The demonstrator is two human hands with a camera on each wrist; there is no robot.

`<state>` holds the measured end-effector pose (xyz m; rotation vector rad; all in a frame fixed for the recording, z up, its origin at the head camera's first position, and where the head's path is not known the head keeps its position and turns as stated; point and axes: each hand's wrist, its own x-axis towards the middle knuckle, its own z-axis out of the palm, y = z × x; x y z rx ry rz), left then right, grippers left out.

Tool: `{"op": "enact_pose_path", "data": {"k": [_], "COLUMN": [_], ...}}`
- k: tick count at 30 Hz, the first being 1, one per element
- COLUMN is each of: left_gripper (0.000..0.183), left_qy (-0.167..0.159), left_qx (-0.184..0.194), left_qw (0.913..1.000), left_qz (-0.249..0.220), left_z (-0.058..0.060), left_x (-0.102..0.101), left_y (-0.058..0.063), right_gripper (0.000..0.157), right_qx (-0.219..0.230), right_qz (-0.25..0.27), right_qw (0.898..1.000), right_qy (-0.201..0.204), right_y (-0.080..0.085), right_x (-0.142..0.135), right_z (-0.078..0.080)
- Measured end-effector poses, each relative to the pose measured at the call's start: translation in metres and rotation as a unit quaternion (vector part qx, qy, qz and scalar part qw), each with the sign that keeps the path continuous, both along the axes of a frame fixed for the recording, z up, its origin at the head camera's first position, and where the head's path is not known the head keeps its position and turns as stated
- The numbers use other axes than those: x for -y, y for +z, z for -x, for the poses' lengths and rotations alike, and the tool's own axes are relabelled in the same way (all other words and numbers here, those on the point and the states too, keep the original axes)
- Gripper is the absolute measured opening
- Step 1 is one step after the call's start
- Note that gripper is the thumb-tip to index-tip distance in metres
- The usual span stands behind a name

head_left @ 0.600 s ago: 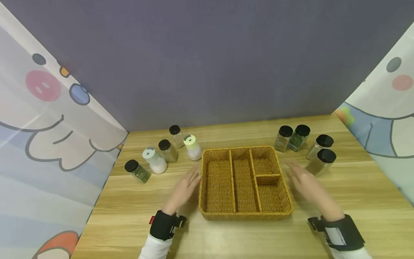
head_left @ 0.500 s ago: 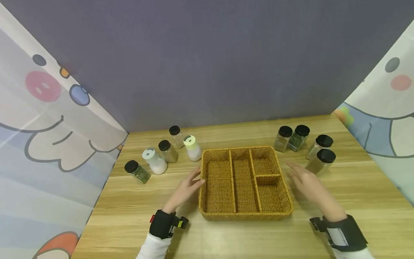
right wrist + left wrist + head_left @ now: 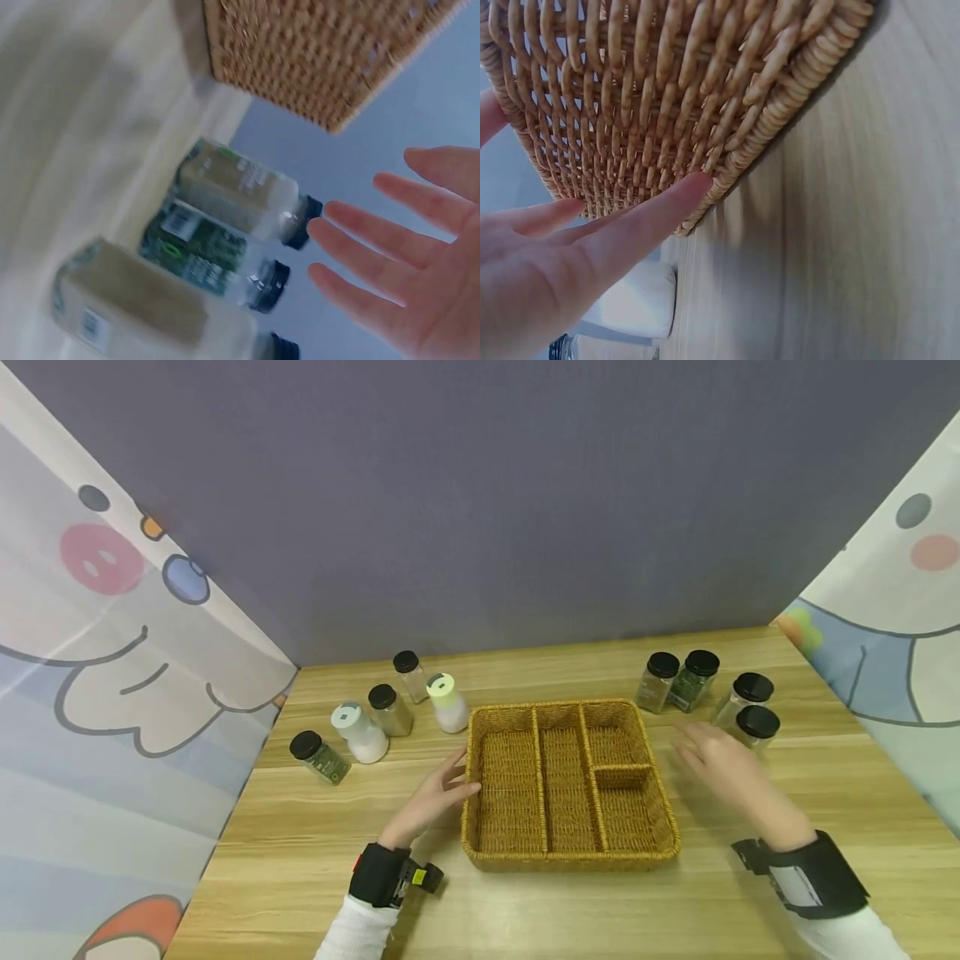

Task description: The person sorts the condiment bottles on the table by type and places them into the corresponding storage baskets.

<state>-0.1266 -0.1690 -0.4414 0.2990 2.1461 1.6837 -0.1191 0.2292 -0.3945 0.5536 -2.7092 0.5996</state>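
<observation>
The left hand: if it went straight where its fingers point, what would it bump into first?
Probably the woven basket: the left hand points at its left wall. In the left wrist view the fingertips are so close to it that I can't tell if they touch.

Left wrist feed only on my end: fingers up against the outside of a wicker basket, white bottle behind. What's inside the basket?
Observer: Nothing. From the head view, the basket has four compartments, all empty: two long ones, plus two short ones stacked front and back on the right.
Operator: OK. Is the right grip holding anything?
Observer: No. The right wrist view shows the right grip empty, with its fingers extended.
</observation>
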Motion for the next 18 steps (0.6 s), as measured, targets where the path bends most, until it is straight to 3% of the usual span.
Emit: {"op": "enact_pose_path", "data": {"k": [5,9,18], "left_gripper": [0.075,0.075,0.075], "left_qy": [0.008,0.014,0.016], "left_qx": [0.011,0.023,0.035], "left_qw": [0.9999,0.9996,0.9990], "left_qz": [-0.006,-0.007,-0.024], "left_z": [0.000,0.000,-0.001], "left_x": [0.000,0.000,0.000], "left_y": [-0.001,-0.002,0.001], "right_gripper": [0.037,0.038,0.039], "right_qx": [-0.064,-0.076,0.013], "right_qz": [-0.009,-0.018,-0.047], "right_qw": [0.998,0.997,0.998], "right_qy": [0.005,-0.006,-0.049], "right_y": [0.013,0.022,0.029], "right_x": [-0.010,-0.025,-0.056], "right_z": [0.007,0.011,0.015]}}
